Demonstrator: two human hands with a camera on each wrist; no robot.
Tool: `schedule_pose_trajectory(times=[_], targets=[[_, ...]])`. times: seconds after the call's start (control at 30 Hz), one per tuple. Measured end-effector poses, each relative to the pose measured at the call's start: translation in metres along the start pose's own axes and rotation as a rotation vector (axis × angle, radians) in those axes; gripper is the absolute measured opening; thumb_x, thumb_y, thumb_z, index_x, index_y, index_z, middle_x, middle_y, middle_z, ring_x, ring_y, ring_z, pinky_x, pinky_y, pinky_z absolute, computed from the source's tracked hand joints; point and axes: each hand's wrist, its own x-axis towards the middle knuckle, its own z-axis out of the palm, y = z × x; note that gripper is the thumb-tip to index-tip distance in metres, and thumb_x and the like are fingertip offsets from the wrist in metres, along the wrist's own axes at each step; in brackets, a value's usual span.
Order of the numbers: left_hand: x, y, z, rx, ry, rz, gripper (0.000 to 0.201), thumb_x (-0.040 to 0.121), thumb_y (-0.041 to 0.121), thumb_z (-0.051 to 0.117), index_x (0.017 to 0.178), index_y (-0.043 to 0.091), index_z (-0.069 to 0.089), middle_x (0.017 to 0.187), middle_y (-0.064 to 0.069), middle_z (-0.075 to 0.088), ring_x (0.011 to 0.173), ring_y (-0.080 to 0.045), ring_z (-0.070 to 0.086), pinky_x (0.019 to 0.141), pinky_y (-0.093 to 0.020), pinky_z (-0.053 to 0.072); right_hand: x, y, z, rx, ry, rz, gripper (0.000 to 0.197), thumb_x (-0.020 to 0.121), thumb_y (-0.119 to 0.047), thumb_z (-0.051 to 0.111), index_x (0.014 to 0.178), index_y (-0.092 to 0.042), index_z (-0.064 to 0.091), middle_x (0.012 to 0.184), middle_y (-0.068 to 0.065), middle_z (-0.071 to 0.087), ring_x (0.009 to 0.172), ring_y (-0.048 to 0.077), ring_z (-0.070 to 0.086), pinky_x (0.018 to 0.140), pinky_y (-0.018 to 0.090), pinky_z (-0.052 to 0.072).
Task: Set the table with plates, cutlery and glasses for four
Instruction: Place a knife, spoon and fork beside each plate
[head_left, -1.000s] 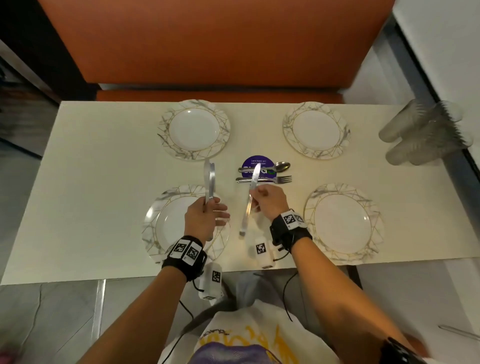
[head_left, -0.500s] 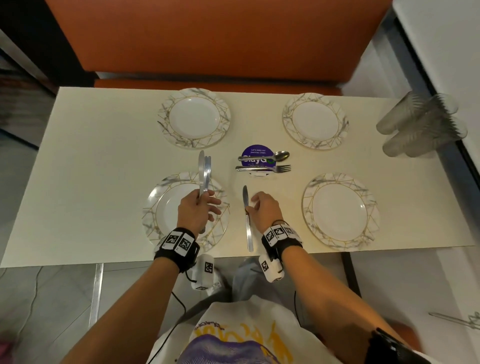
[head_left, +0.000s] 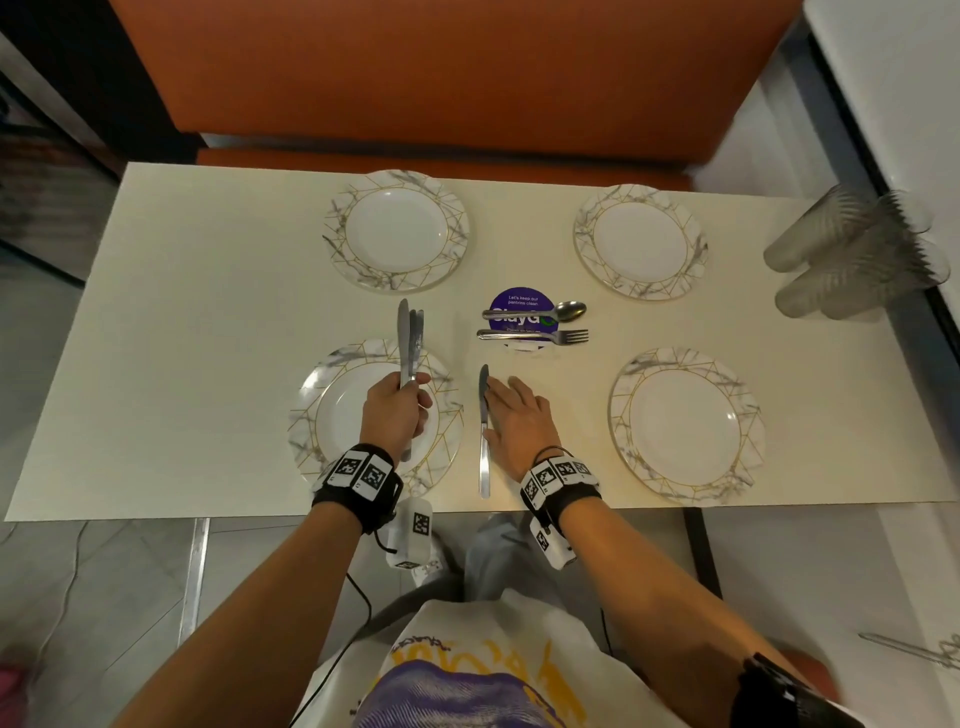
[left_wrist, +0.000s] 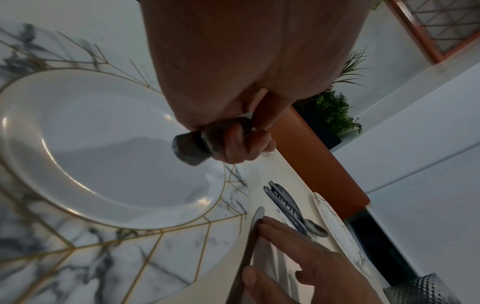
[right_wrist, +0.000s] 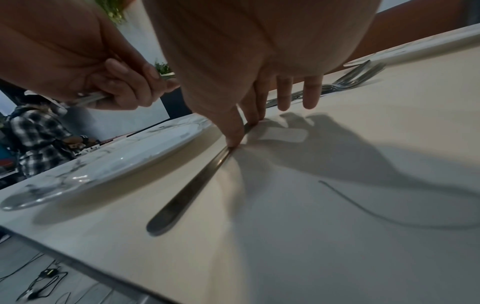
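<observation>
Four marble-rimmed plates sit on the cream table (head_left: 208, 364): near left plate (head_left: 311, 415), near right plate (head_left: 685, 426), far left plate (head_left: 397, 231), far right plate (head_left: 640, 242). My left hand (head_left: 397, 410) hovers over the near left plate and grips a bundle of knives (head_left: 409, 343), blades pointing away. One knife (head_left: 484, 441) lies flat just right of that plate; my right hand (head_left: 514, 415) rests beside it with straight fingers touching its edge (right_wrist: 233, 142). A spoon (head_left: 540, 312) and forks (head_left: 535, 336) lie at the table's middle.
A purple round sticker (head_left: 522, 312) lies under the spoon. Several stacked ribbed clear cups (head_left: 852, 254) lie on their sides at the table's right end. An orange bench (head_left: 441, 78) runs behind the far edge. A person in a plaid shirt (right_wrist: 36, 131) stands beyond.
My right hand lowered its knife from the air onto the table right of the near left plate and straightened its fingers along it. The left hand stayed over the plate, still gripping knives.
</observation>
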Motion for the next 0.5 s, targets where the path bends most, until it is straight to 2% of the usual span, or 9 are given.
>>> schedule_pose_trajectory(times=[0.13,0.3,0.4,0.5], targets=[[-0.001,0.003,0.001,0.005,0.001,-0.005,0.027,0.100,0.013,0.044,0.110,0.016,0.069,0.074,-0.002,0.064,0.054,-0.016,0.050,0.051,-0.027,0.039,0.001,-0.005,0.000,0.004,-0.012,-0.012,0.068,0.093,-0.032,0.062,0.154,-0.016,0.036,0.163,-0.004,0.028,0.150,0.026,0.024,0.113,0.045,0.033],[-0.010,0.012,0.002,-0.001,-0.016,-0.018,0.029,0.098,0.004,0.040,0.108,0.011,0.067,0.078,-0.008,0.064,0.043,-0.010,0.047,0.034,-0.018,0.032,-0.002,-0.005,0.000,0.034,-0.031,-0.031,0.070,0.093,-0.029,0.062,0.155,-0.015,0.033,0.164,-0.004,0.026,0.150,0.026,0.024,0.114,0.046,0.033],[-0.011,0.012,0.003,0.002,-0.030,-0.024,0.028,0.097,0.005,0.043,0.109,0.007,0.069,0.082,-0.010,0.064,0.042,-0.011,0.049,0.035,-0.020,0.033,-0.002,-0.004,-0.001,0.039,-0.032,-0.034,0.070,0.093,-0.027,0.062,0.156,-0.016,0.032,0.164,-0.004,0.026,0.150,0.025,0.023,0.115,0.046,0.033],[-0.011,0.011,0.003,0.025,-0.036,-0.043,0.028,0.098,0.006,0.045,0.109,0.008,0.071,0.078,-0.008,0.062,0.044,-0.013,0.048,0.035,-0.021,0.033,-0.003,-0.005,-0.001,0.043,-0.034,-0.031,0.071,0.093,-0.028,0.062,0.156,-0.016,0.032,0.164,-0.003,0.026,0.149,0.026,0.023,0.114,0.047,0.033]])
